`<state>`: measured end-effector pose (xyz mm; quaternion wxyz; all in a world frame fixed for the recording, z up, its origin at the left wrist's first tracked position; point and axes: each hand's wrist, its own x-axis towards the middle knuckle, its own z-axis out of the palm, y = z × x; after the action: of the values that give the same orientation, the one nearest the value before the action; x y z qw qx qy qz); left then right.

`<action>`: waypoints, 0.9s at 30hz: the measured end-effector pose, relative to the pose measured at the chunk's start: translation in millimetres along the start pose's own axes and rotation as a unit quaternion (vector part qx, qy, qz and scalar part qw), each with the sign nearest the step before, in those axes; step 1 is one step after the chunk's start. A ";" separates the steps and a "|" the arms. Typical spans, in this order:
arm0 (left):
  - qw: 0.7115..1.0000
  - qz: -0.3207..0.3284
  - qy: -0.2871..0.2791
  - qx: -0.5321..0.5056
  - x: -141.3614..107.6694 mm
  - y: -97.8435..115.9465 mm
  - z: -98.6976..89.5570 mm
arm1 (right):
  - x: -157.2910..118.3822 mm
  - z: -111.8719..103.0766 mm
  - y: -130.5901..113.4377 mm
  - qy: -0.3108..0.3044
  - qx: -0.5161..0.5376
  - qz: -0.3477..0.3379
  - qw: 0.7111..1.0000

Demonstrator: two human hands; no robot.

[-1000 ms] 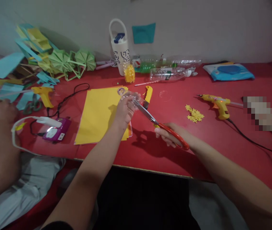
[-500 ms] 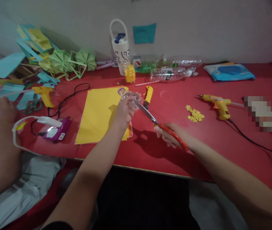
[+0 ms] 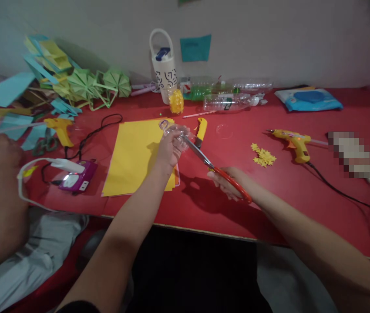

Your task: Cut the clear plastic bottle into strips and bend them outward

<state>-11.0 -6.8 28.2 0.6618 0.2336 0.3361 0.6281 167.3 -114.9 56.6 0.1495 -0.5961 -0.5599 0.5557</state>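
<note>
1. Here's the left hand (image 3: pixel 169 150), fingers closed around the clear plastic (image 3: pixel 164 126), up over the top right corner of the paper (image 3: pixel 132 158).
2. And the right hand (image 3: pixel 242 179) has the scissors (image 3: pixel 202 155) gripped by their red handles, blades right at the plastic!
3. Looks like mid-cut to me; how far the blades are open, I can't tell.
4. This cut calls for a firm left hold, fingertips clear of the blades.
5. Nearby: the cutter (image 3: pixel 202 129), just beside the plastic.
</note>
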 end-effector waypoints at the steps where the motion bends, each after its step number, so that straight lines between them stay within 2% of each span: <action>1: 1.000 0.002 -0.003 -0.001 0.3 0.4 -0.3 | 0.6 0.1 0.0 0.001 -0.002 0.005 1.000; 6: 1.000 0.010 -0.005 0.007 0.8 2.6 -0.7 | -1.1 -0.6 -5.5 -0.010 0.018 0.008 1.000; 13: 0.999 0.017 -0.042 0.016 -6.2 0.7 5.2 | -6.5 -1.2 -11.4 -0.015 0.011 -0.007 1.000; 16: 0.999 0.014 -0.035 0.022 -8.1 -0.4 6.8 | -6.5 0.8 -11.4 -0.007 0.022 -0.015 1.000; 22: 0.999 0.013 -0.036 0.011 -6.5 -0.9 4.7 | -5.9 4.7 -12.1 0.018 0.031 0.025 0.999; 27: 0.999 0.012 -0.039 0.019 -6.0 0.6 4.3 | -5.0 4.5 -9.7 0.024 0.025 0.028 0.999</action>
<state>-8.1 -12.2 32.4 0.6627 0.2742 0.3186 0.6197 160.0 -118.0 65.3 0.1618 -0.6212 -0.5251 0.5588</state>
